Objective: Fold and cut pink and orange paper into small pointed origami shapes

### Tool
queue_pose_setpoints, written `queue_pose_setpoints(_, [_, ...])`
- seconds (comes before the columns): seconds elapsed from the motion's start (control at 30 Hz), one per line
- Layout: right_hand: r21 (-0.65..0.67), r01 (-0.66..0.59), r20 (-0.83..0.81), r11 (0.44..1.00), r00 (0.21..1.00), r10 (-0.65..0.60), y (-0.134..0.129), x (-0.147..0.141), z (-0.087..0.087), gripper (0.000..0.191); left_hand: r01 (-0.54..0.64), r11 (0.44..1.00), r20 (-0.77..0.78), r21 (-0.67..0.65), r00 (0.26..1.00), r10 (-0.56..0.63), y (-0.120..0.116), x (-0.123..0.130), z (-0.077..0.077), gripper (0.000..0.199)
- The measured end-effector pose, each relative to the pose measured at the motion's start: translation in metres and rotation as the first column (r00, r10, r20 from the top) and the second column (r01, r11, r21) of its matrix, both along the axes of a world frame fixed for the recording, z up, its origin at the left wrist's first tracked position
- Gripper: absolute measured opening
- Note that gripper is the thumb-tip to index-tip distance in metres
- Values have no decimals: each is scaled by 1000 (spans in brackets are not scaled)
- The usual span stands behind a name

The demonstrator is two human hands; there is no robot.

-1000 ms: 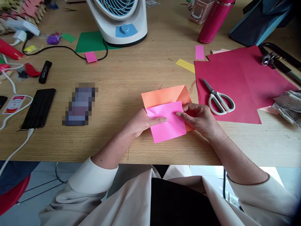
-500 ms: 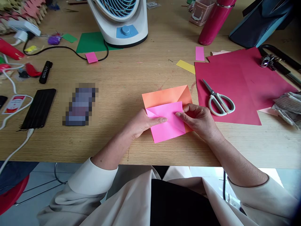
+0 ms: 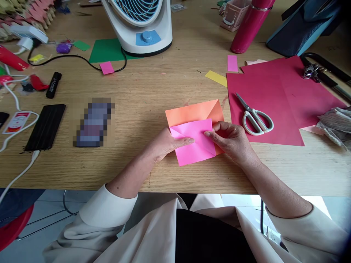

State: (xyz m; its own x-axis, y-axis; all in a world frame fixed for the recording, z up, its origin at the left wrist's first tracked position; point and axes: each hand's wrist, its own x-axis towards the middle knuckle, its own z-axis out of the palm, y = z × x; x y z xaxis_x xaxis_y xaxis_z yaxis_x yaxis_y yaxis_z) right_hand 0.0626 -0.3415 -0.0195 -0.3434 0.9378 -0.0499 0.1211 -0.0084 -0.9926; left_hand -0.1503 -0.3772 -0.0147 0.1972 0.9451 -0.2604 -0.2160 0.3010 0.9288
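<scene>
A creased pink paper [image 3: 194, 153] lies over an orange paper [image 3: 189, 112], both held just above the front part of the table. My left hand [image 3: 170, 143] grips them at the left edge, its thumb flat on the pink sheet and its other fingers hidden underneath. At the right edge, my right hand [image 3: 230, 140] pinches the pink paper between thumb and bent index finger. Part of the orange sheet shows beneath that hand.
White-handled scissors [image 3: 257, 118] rest on red sheets [image 3: 274, 91] at the right. A fan [image 3: 148, 38] and a pink bottle [image 3: 249, 29] stand at the back. Left are a blurred phone-like object [image 3: 94, 124], a black pouch [image 3: 45, 126] and cables.
</scene>
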Motion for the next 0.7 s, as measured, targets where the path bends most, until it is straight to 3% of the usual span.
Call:
queue_pose_setpoints(0.4, [-32,78,-36,996,996,-79,1,-2,-1,34,-31,999,12,36,999,31,1,0,-3,59])
queue_pose_setpoints(0.7, [-42,45,-62,998,997,-47,0,-1,1,30,-29,999,18,34,999,29,1,1,-3,59])
